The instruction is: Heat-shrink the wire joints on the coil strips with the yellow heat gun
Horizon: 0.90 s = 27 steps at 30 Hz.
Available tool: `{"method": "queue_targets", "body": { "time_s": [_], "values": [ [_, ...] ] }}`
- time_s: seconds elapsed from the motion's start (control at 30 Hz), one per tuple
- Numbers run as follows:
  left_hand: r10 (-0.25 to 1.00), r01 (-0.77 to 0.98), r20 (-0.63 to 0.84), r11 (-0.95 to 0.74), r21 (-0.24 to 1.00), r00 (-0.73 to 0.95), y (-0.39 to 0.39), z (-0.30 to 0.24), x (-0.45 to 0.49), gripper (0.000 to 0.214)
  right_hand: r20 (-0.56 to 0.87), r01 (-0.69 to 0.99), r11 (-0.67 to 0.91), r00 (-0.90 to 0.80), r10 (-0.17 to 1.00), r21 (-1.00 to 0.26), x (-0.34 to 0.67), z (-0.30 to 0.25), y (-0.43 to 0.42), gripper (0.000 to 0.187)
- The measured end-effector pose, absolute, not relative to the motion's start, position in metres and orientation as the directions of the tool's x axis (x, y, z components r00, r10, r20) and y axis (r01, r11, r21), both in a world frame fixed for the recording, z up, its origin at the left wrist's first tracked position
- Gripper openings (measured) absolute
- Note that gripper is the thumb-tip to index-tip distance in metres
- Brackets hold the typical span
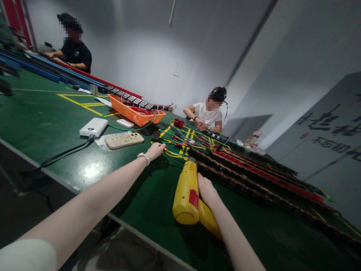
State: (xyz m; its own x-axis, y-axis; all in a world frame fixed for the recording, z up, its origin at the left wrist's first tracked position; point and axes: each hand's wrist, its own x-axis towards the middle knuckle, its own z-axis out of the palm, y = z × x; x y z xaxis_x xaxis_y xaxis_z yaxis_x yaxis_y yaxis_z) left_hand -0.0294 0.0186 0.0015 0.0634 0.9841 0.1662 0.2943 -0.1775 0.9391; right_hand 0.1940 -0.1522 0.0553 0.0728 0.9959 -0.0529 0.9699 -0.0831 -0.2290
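In my right hand (pixel 207 190) is a yellow heat gun (pixel 186 192) with a red label, its metal nozzle pointing away from me at a bundle of wires. My left hand (pixel 156 151), with a pale bracelet at the wrist, is closed on the ends of coloured wires (pixel 176 153), yellow and blue ones among them. These wires run right to long dark cable strips (pixel 225 171) lying on the table. Beyond the left hand sits a black connector block (pixel 155 136). The fingertips hide the exact spot where the wires are pinched.
Left of the hands lie a patterned phone case (pixel 124 140), a white power bank (pixel 93 127) with a black cable and a small white case (pixel 125 123). An orange basket (pixel 135 114) stands behind on the green table (pixel 36 113). Two other people sit across the table.
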Motion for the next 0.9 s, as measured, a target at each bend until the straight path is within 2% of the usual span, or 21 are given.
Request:
{"method": "queue_targets", "body": {
  "time_s": [0.2,0.37,0.53,0.77,0.9],
  "values": [
    [0.982,0.299,0.178,-0.191,0.935,0.071,0.021,0.000,-0.029,0.034,-0.055,0.992,0.082,-0.087,0.995,-0.094,0.163,0.053,-0.147,0.043],
    [0.978,0.293,0.196,-0.210,0.933,0.079,0.023,-0.002,-0.030,0.035,-0.037,0.974,0.153,-0.161,0.986,-0.167,0.135,0.052,-0.140,0.044],
    [0.975,0.328,0.210,-0.224,0.918,0.076,0.017,0.004,-0.030,0.035,-0.054,0.958,0.134,-0.152,0.987,-0.252,0.113,0.056,-0.136,0.050],
    [0.972,0.368,0.227,-0.233,0.900,0.060,0.009,0.013,-0.031,0.032,-0.102,0.964,0.127,-0.154,0.983,-0.233,0.103,0.059,-0.134,0.053],
    [0.974,0.345,0.217,-0.225,0.911,0.061,0.009,0.013,-0.031,0.031,-0.099,0.954,0.118,-0.151,0.984,-0.276,0.104,0.058,-0.135,0.058]
  ]
}}
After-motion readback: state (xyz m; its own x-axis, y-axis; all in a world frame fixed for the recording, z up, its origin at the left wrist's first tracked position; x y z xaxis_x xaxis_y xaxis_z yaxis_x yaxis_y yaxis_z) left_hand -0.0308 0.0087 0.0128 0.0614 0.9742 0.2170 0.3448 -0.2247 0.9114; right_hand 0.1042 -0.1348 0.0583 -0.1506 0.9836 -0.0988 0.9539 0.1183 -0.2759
